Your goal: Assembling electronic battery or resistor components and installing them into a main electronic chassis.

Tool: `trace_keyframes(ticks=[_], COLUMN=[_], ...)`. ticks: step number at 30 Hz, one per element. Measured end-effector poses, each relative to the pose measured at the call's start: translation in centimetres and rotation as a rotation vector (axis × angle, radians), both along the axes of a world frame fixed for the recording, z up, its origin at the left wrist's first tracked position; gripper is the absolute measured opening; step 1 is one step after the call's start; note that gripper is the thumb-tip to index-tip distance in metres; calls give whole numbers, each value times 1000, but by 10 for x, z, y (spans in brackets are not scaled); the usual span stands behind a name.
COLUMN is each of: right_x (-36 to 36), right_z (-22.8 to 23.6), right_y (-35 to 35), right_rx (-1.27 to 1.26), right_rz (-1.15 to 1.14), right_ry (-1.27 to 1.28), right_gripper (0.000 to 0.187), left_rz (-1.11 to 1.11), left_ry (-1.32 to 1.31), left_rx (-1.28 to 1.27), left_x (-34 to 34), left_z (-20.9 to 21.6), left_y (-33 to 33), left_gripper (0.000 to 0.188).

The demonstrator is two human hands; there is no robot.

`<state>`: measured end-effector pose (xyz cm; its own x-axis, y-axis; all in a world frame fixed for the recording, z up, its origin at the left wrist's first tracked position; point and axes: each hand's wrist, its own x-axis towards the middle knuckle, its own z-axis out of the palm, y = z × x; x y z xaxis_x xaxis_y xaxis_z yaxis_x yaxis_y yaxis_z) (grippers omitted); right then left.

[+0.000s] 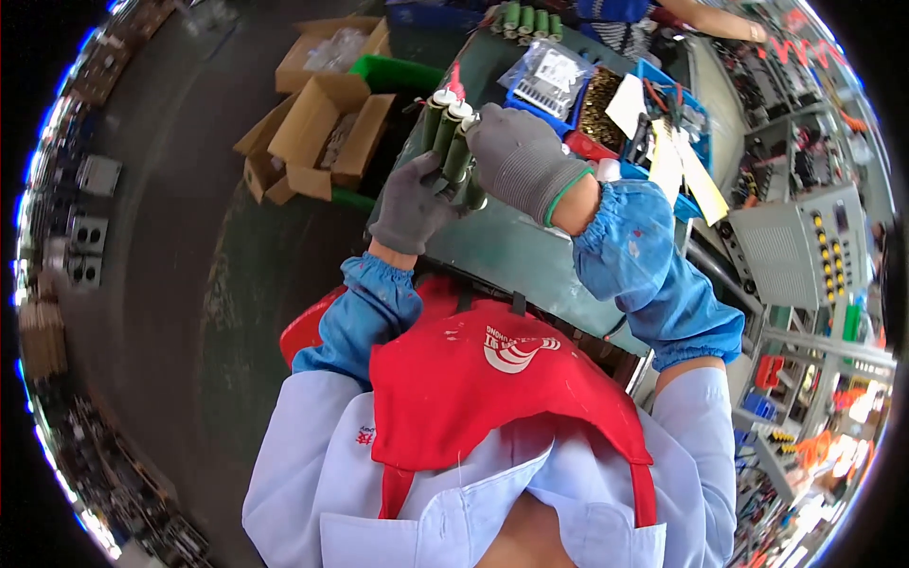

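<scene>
My left hand (413, 204), in a grey knit glove, is wrapped round the lower side of a pack of green cylindrical battery cells (454, 151) with white end caps. The pack is held tilted over the near-left edge of the workbench. A pinkish-red piece (456, 83) sticks up beyond its white tops. My right hand (519, 156), gloved the same way, is closed against the pack's upper right side. Its fingertips are turned away, so whatever they pinch is hidden.
The green workbench (535, 256) carries a blue tray with a bagged part (551, 80), a bin of small brass-coloured pieces (598, 106) and a blue tool crate (701, 147). More green cells (526, 21) stand at the far end. Open cartons (331, 142) sit left. Another person's arm (715, 19) shows beyond.
</scene>
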<state>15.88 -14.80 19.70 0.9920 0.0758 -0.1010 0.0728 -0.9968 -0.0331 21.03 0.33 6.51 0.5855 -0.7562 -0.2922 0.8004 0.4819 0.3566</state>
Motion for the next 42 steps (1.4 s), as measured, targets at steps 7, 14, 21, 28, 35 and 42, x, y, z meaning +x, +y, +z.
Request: trace_keyframes(ticks=[7, 14, 21, 28, 35, 42], right_x=[-34, -74, -136, -215, -378, -446], right_z=[37, 48, 53, 48, -15, -148], right_y=[-14, 15, 57, 101, 77, 42], right_rx=[20, 76, 161, 143, 763, 2626], right_rz=[-180, -473, -642, -789, -1343, -1161], right_ry=[-78, -197, -279, -406, -1347, -1077], right_gripper=[14, 14, 26, 48, 30, 81], left_rz=[-220, -462, -761, -953, -1154, -1378], left_ry=[-1280, -835, -178, -285, -184, -405], left_rx=[430, -24, -199, -187, 34, -203], left_x=[18, 12, -12, -75, -187, -275], left_z=[44, 45, 18, 36, 94, 106], left_y=[-27, -35, -39, -30, -33, -26], left_gripper=[41, 34, 45, 43, 44, 56])
